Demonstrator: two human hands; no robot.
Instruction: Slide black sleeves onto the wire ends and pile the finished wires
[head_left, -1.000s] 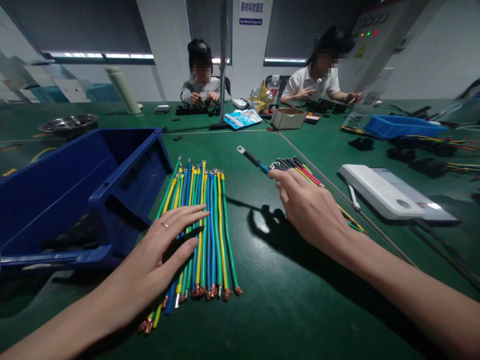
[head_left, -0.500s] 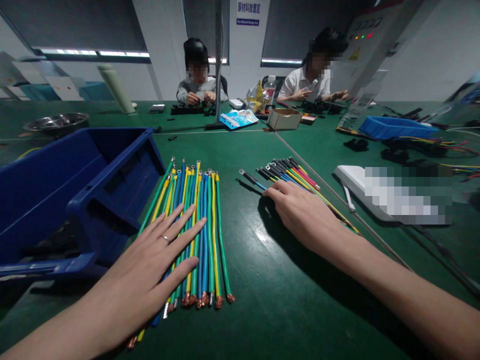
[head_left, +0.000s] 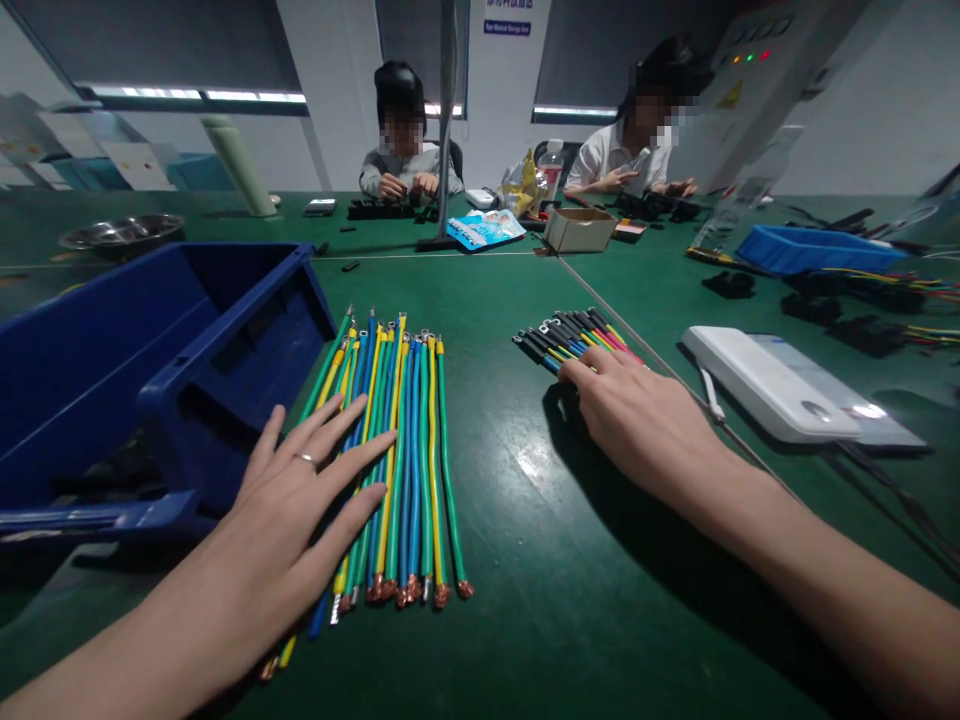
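Observation:
My left hand [head_left: 292, 490] lies with spread fingers across a row of thick cables [head_left: 409, 450] in green, yellow and blue. Metal lugs cap their far ends; several near ends show bare copper strands. A ring is on one finger. To the right, my right hand [head_left: 637, 410] is bent down over a fan of shorter wires [head_left: 577, 330] with black-sleeved terminals. Its fingers are closed at a blue wire [head_left: 551, 366] on the fan's left edge; the fingertips and thumb are partly hidden.
A dark blue bin [head_left: 217, 330] stands left of the cables. A white power bank [head_left: 765, 390] with a cord lies at right, near a blue tray [head_left: 817, 250]. An open cardboard box [head_left: 577, 232] and blue packet [head_left: 486, 230] sit farther back. Two people work across the table.
My right hand has brought the blue wire, which stuck out apart, in against the fan. My left hand has shifted slightly left, its fingers spread wider. The camera view has tilted a little.

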